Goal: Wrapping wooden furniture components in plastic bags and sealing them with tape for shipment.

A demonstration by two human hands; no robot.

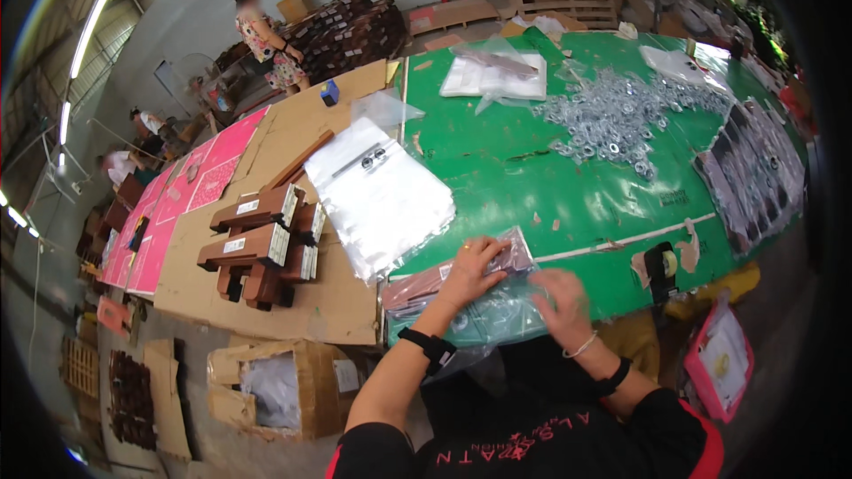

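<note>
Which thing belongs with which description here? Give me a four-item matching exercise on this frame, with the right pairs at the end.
1. Washers
2. Brown bars
3. Tape dispenser
4. Bagged strip

A. Stacked on cardboard
B. Under the left hand
C. Heaped loose on the green surface
D. Black, to the right of the right hand

Pairs: 1-C, 2-A, 3-D, 4-B

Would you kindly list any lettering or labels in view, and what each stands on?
Black shirt: red lettering, which I won't copy out.
White labels on the brown parts: too small to read.
Dark print on the green table: too small to read.
White label on the cardboard box: too small to read.
Any other marks are too small or blurred.
</note>
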